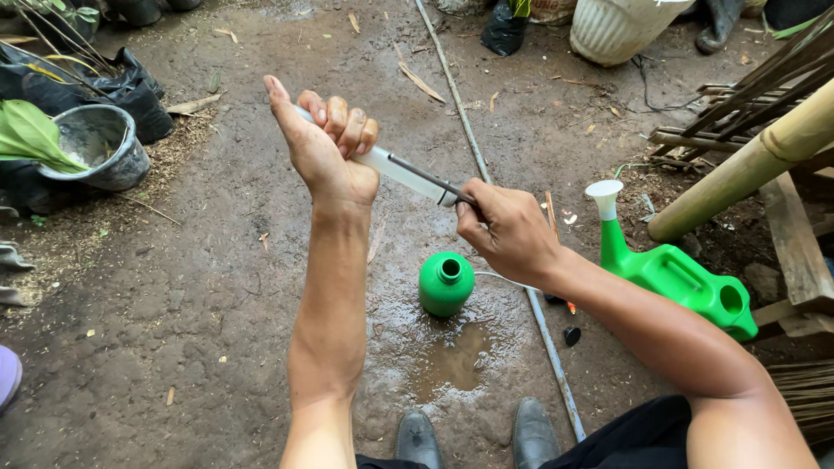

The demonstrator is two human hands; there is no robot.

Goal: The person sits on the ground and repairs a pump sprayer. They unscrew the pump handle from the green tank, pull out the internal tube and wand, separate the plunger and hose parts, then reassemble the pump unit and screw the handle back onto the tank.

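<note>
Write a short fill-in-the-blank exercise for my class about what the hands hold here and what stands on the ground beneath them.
1. The left hand grips the clear tube in a closed ____.
2. The right hand pinches the dark ____ that runs into the tube.
3. The open bottle below the hands is ____ in colour.
4. Beside the bottle lies a muddy ____ of water.

Missing words: fist; rod; green; puddle

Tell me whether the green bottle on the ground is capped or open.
Open: the green bottle stands upright on wet ground, its round mouth bare and dark, with no cap on it.
</note>
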